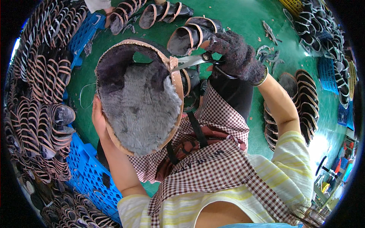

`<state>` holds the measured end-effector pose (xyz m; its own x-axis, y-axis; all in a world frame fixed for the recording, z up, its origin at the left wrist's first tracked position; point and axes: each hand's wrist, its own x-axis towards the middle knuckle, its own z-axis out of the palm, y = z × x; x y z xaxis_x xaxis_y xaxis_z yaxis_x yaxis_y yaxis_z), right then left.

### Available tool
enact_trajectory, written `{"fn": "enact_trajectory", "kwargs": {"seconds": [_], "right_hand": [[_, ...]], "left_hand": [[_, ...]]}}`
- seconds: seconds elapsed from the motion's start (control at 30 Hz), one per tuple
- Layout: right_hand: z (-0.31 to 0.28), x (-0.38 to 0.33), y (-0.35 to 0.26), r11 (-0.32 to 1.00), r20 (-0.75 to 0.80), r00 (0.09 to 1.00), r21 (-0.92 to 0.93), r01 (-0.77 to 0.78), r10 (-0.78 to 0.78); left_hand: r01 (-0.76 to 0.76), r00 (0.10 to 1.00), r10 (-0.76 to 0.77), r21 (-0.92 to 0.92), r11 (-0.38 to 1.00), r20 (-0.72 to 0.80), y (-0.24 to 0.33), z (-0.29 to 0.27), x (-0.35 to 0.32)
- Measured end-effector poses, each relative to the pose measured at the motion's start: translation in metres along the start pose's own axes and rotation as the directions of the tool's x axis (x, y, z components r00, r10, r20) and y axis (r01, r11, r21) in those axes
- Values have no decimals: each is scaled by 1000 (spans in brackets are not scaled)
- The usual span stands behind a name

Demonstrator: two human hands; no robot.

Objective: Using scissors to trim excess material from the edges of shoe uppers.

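A fur-lined slipper [140, 110] is held up close in front of me, its grey fluffy inside facing me and a tan stitched edging round its rim. My bare left hand [99, 118] grips it by the left side; most of the fingers are hidden behind it. My right hand [240, 57], in a dark knitted glove, is closed round the handles of metal scissors [194, 60]. The blades point left and meet the tan edging [175, 78] at the slipper's upper right; I cannot tell whether they are cutting into it.
Stacked slippers [36, 125] crowd the left beside blue plastic crates [85, 167]. Several slippers [186, 40] lie on the green floor ahead, with grey fur scraps [269, 55] nearby. More slipper stacks [306, 97] and a blue basket [327, 76] stand at the right.
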<state>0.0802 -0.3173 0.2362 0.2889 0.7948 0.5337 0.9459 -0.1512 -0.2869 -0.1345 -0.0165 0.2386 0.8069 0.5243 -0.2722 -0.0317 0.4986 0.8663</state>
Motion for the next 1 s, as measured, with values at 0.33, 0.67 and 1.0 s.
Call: {"fn": "enact_trajectory", "kwargs": {"seconds": [0.33,0.67,1.0], "right_hand": [[-8,11,-13,988,29,990,60,-143,141],[-7,74,-78,959,195,975,-277,-54,111],[13,77,-66,979,29,998,-198,-53,60]], "left_hand": [[-222,971,239,292,930,-23,-5,-35,4],[-658,633,710,698,282,309,-37,38,-25],[-449,847,508,721,527,156,-31,30,-18]]}}
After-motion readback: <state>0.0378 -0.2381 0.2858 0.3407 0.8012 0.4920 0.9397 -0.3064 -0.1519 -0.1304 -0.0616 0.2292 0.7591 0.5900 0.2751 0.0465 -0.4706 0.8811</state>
